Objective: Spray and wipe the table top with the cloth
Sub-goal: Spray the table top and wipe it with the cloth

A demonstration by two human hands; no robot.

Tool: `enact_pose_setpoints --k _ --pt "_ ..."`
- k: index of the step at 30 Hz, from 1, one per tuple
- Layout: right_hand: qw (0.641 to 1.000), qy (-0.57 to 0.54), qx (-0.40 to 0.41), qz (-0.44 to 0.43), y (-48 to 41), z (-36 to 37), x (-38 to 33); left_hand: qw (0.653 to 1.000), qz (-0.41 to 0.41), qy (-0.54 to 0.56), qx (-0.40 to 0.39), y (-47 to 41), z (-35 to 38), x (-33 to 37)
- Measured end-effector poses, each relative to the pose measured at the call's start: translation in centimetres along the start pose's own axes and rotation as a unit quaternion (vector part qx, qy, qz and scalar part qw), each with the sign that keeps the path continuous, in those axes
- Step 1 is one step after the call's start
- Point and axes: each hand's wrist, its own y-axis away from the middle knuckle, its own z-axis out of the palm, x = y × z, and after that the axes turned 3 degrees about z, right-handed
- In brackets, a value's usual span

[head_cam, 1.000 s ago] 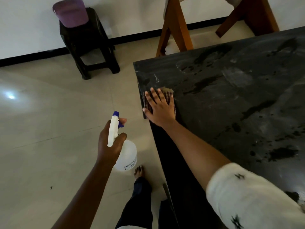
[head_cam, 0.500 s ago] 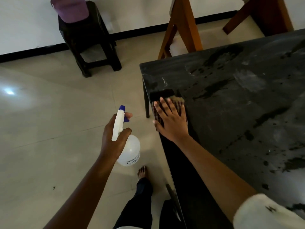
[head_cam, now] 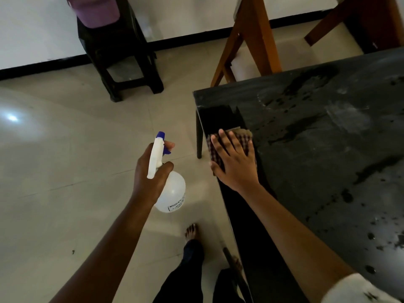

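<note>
The black table top fills the right side, wet with dark spray patches and droplets. My right hand presses flat on a checked cloth at the table's left edge, close to its near-left corner; a dark wiped strip runs from the corner to the cloth. My left hand holds a white spray bottle with a blue nozzle over the floor, left of the table. Most of the cloth is hidden under my palm.
A black plastic stool with a purple thing on it stands by the far wall. Wooden chair legs rise behind the table. My bare foot rests on the pale tiled floor beside the table edge.
My right hand has slid the cloth back along the table's left edge, away from the corner, leaving a dark wiped strip. The bottle stays held in my left hand.
</note>
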Motion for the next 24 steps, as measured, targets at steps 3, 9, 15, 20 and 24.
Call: enact_pose_setpoints --k 3,9,15,20,24 --pt "1.000 0.006 0.002 -0.005 -5.1 -0.7 -0.1 1.000 0.010 -0.001 -0.011 -1.2 0.0 -0.1" --pt "0.999 -0.007 -0.030 0.041 -18.0 -2.2 -1.9 1.000 0.007 0.008 -0.008 -3.7 0.5 0.3" --pt "0.999 0.000 0.032 0.015 -11.4 -0.8 -1.2 1.000 0.023 0.011 -0.013 -4.9 0.7 -0.1" --pt "1.000 0.017 0.010 -0.006 -9.3 -0.4 -0.9 1.000 0.011 0.013 -0.015 -5.3 0.5 -0.6" --pt "1.000 0.011 -0.011 0.003 -16.8 -1.7 -2.1 1.000 0.016 0.012 -0.011 -5.1 0.2 -0.6"
